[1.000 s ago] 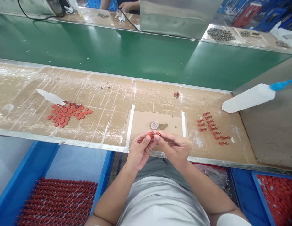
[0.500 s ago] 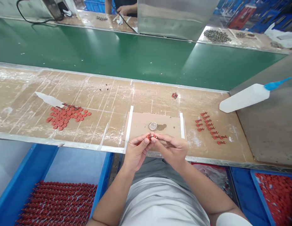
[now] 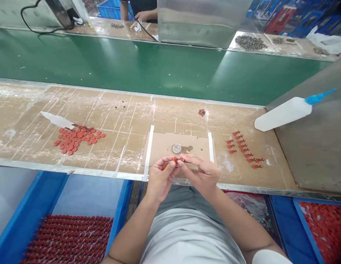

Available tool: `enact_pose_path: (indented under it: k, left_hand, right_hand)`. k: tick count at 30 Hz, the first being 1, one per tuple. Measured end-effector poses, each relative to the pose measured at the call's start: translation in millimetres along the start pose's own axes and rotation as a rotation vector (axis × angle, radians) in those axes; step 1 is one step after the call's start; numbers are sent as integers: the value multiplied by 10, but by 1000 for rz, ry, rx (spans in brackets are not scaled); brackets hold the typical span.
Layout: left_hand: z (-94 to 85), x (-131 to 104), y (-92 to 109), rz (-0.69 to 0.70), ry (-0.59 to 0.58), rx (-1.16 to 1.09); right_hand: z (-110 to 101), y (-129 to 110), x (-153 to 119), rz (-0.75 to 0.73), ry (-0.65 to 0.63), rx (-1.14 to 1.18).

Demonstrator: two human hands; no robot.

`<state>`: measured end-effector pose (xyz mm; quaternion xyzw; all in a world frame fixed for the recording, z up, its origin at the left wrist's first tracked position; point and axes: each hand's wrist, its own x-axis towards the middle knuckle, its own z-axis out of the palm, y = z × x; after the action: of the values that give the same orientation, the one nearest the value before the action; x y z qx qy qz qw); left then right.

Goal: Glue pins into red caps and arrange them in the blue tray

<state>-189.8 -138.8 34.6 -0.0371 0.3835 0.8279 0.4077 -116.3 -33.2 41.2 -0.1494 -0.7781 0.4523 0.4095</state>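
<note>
In front of my body, over the near edge of the cardboard sheet (image 3: 159,145), both hands meet on a small red part (image 3: 175,159). My left hand (image 3: 159,179) pinches it between thumb and fingers, and more red shows under its curled fingers. Closed on the other side of the same part is my right hand (image 3: 203,172); the fingertips hide most of its shape. Just beyond the fingers sits a small round shallow dish (image 3: 176,148), with a dark wet stain beside it. To the left lies a pile of red discs (image 3: 74,137).
Several red assembled pieces (image 3: 244,145) stand in rows at the right, near a white squeeze bottle (image 3: 283,113) with a blue nozzle. A small red cluster (image 3: 202,112) lies farther back. Blue bins (image 3: 119,205) flank my lap. Beyond a green strip (image 3: 126,66), another person's hand shows.
A red piece now shows beneath my left fingers. My right fingers have lifted and spread slightly while the pinch stays. The whole view has shifted a little.
</note>
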Motion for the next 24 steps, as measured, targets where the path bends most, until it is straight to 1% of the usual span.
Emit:
enact_pose_path:
  k: [4, 10, 17, 24]
  left_hand:
    - [22, -6, -21, 0, 13, -22]
    - [30, -16, -52, 7, 29, -3]
    - [49, -50, -95, 51, 11, 19]
    - [83, -49, -133, 31, -13, 45]
  right_hand:
    - [-11, -2, 8, 15, 16, -26]
    - [-21, 42, -13, -1, 44, -53]
    - [-14, 90, -10, -42, 85, -33]
    - [-79, 144, -39, -47, 102, -54]
